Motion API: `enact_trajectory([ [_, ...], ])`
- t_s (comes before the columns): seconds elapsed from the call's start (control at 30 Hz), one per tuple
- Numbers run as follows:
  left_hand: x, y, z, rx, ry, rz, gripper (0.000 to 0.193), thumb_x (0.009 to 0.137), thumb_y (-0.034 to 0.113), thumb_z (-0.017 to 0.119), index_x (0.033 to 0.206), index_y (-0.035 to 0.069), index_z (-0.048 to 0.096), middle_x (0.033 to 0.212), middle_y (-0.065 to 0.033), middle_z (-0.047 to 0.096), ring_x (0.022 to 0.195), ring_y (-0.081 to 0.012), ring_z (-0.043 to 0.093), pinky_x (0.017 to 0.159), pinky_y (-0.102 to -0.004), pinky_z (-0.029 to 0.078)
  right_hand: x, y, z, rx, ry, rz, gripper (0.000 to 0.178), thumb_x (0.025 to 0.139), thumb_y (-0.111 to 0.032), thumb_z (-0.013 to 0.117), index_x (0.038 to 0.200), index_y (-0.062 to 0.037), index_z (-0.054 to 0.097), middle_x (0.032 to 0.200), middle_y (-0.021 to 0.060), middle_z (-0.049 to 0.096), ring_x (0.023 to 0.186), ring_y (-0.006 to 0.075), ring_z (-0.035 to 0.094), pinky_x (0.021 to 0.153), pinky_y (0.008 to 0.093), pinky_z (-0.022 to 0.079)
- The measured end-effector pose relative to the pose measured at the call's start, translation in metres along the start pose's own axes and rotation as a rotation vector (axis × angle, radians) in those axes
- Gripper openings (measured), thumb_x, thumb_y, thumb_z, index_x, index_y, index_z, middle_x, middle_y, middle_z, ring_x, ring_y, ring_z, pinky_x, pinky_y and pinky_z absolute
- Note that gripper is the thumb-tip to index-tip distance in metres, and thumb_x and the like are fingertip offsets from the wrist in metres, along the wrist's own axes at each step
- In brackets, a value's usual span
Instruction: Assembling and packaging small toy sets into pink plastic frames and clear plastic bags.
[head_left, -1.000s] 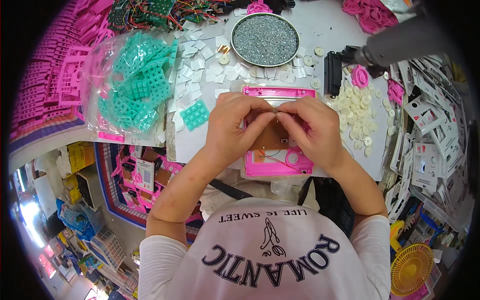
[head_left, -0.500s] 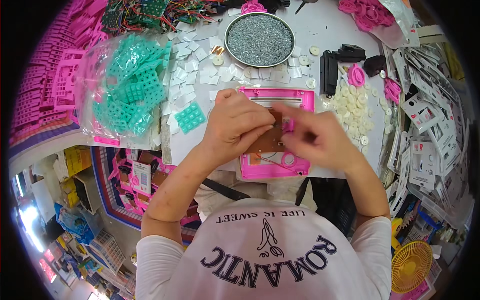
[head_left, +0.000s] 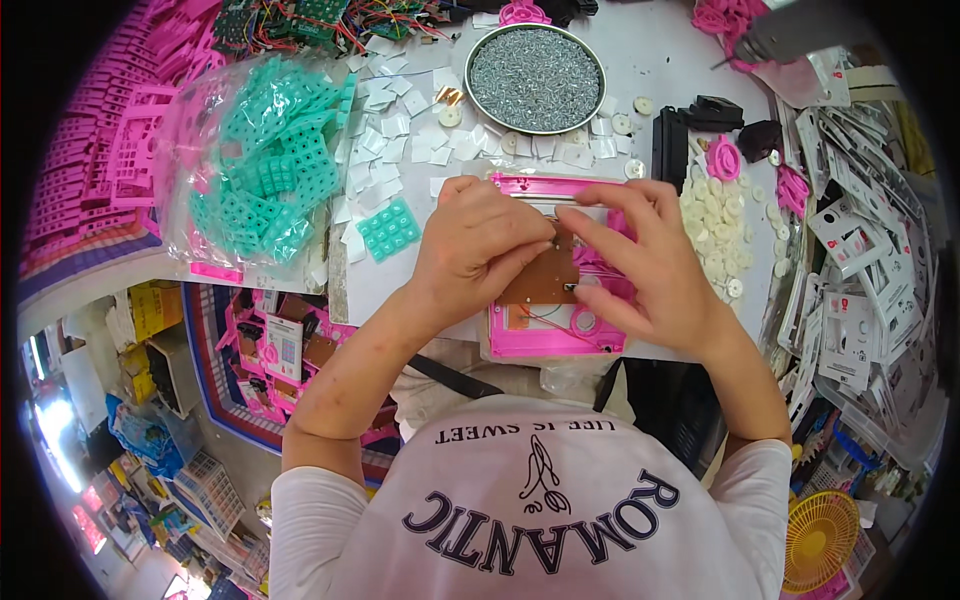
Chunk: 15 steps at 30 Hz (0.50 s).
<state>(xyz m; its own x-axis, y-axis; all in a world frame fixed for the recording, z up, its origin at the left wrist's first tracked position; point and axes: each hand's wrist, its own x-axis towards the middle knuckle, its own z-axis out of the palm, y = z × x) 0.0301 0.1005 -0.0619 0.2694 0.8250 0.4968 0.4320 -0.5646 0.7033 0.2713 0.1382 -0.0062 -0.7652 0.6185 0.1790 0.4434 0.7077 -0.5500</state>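
A pink plastic housing [head_left: 555, 345] lies in front of me at the table's near edge, with a brown circuit board [head_left: 540, 282] over its middle. My left hand [head_left: 480, 240] is closed over the board's left part, thumb and index pinched together near its upper edge. Whatever sits between those fingertips is too small or hidden to make out. At the board's right side is my right hand [head_left: 650, 262], its fingers apart and curved, index near the upper edge and thumb near the lower right corner. Below the board, thin wires and a round pink ring show inside the housing.
A round pan of small metal screws [head_left: 535, 80] stands beyond the housing. To the left lie a teal keypad [head_left: 389, 228], white paper pieces and a bag of teal keypads [head_left: 270, 160]. White round parts [head_left: 715, 225] are heaped rightward. A grey tool [head_left: 800, 35] with a thin tip hangs upper right.
My right hand, smeared by motion before, is now sharp, its fingers spread at the board's right side. My left hand keeps its pinch. The grey tool has come into view at the upper right.
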Motion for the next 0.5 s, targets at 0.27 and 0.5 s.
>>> enact_trajectory([
  [0.27, -0.001, 0.003, -0.004, 0.054, 0.027, -0.079, 0.014, 0.081, 0.009, 0.077, 0.092, 0.014, 0.07, 0.085, 0.001, 0.069, 0.077, -0.0193, 0.063, 0.081, -0.0354, 0.039, -0.007, 0.102, -0.052, -0.528, -0.02, 0.031, 0.066, 0.067, 0.008, 0.068, 0.13, -0.0115, 0.063, 0.133, 0.0082, 0.06, 0.127, 0.0389, 0.048, 0.104, 0.0503, 0.046],
  [0.5, -0.003, 0.007, -0.007, 0.081, 0.088, -0.168, 0.011, 0.081, 0.004, 0.076, 0.09, 0.008, 0.071, 0.08, -0.0014, 0.068, 0.067, -0.0167, 0.057, 0.081, -0.0324, 0.042, -0.003, 0.126, -0.067, -0.448, -0.119, -0.167, 0.047, 0.075, -0.001, 0.076, 0.12, -0.0061, 0.063, 0.121, 0.0112, 0.065, 0.116, 0.0351, 0.06, 0.097, 0.0462, 0.05],
])
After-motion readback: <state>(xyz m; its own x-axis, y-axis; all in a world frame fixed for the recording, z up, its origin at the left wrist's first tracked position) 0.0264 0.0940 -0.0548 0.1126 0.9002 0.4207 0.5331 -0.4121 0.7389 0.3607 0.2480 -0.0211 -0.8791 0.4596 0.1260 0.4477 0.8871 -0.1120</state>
